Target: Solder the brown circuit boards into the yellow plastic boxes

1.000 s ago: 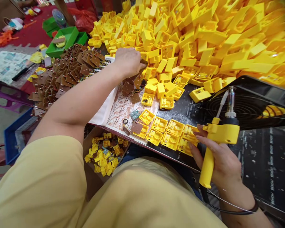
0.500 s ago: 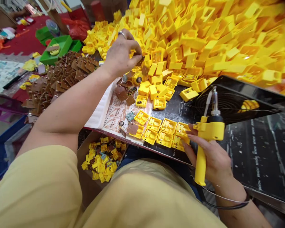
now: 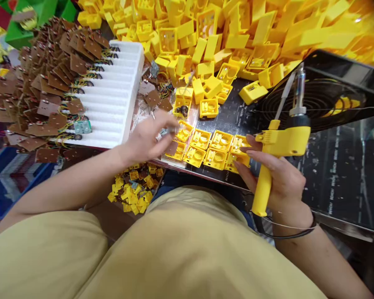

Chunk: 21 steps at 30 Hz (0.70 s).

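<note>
My left hand (image 3: 151,135) is over the left end of two rows of open yellow cases (image 3: 216,150), blurred by motion; its fingers are drawn together near a yellow case (image 3: 184,131), and what they hold, if anything, is too blurred to tell. A yellow soldering gun (image 3: 264,178) with its metal tip pointing up rests in my right hand (image 3: 279,176). The fingertips of that hand touch the cases at the right end of the rows. A small dark round part (image 3: 183,110) lies in a yellow case just above my left hand.
Yellow cases (image 3: 237,37) are heaped along the back. Brown circuit boards (image 3: 52,79) with wires pile beside a ribbed white foam tray (image 3: 106,99) at left. A black fan-like unit (image 3: 318,91) stands at right. Below the table edge, a box holds yellow parts (image 3: 134,193).
My left hand has come down and toward me from the heap to the rows, uncovering the foam tray. The view has shifted lower; my right hand still holds the soldering gun.
</note>
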Motion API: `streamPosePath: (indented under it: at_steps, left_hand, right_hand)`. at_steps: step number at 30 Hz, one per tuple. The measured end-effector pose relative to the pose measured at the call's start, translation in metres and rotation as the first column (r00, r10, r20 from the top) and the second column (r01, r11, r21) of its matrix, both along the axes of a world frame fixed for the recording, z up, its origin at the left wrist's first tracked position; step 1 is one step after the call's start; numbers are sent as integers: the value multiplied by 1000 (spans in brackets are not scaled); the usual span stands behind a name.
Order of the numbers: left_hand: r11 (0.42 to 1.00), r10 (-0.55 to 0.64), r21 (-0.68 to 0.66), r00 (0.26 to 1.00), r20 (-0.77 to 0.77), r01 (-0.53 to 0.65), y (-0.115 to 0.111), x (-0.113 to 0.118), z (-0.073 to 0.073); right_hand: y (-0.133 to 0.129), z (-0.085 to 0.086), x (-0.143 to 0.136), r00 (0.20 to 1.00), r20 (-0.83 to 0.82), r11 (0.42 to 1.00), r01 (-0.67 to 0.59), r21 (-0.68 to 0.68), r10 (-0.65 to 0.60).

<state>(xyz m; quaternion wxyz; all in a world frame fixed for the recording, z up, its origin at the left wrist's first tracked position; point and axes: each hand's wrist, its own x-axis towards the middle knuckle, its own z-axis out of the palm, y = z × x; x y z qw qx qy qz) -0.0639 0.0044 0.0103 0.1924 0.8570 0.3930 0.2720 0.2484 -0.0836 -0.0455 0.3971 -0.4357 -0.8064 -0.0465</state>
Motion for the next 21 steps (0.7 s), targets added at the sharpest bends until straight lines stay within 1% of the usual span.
streamPosePath:
  at_steps: [2,3,4,5,8,9,11,13,15,18,19,21]
  left_hand:
    - [985,-101,120,981,-167,122,-20,-10,-12]
    - [976,-117,155,968,-224,154,-25,-13,-13]
    - [973,-107,172,962,-252,153,-28,-15,-12]
    - [977,-76,171,961,-265,125,-29,-14,-8]
    - [993,53,121,952,-301,-17,-20,-3,8]
    - [994,73,105,941,-329,-40,-15,4,13]
    - [997,51,65,916,-399,-28,-2,20,18]
    - [1000,-27,0,885,-466,30,10,36,18]
    - [995,-99,-72,843,-529,72,18,48,14]
    - [987,-144,-145,798,-585,71,23,54,9]
    - [985,-142,-161,803,-579,58,24,53,8]
    - [982,-112,-189,849,-517,15,22,48,6]
  right_hand:
    - [3,1,-2,1000,6,1000,-19,-12,19]
    - [4,2,-3,1000,11,1000,-26,-17,26]
    - [6,3,-4,999,16,999,-29,-21,29]
    - [6,4,-5,999,22,999,-29,-25,30]
    - [7,5,-7,999,30,1000,-22,-19,23]
    - [7,6,-8,999,28,1000,-19,-10,20]
    - [6,9,-8,1000,21,1000,-11,23,11]
    - [4,12,-6,1000,19,998,1,61,-2]
    - [1,17,-2,999,34,996,10,86,-13]
    - [-1,23,5,998,56,994,15,111,-21]
    - [-1,24,8,998,60,993,19,117,-26]
    - [-1,27,11,997,68,993,21,115,-29]
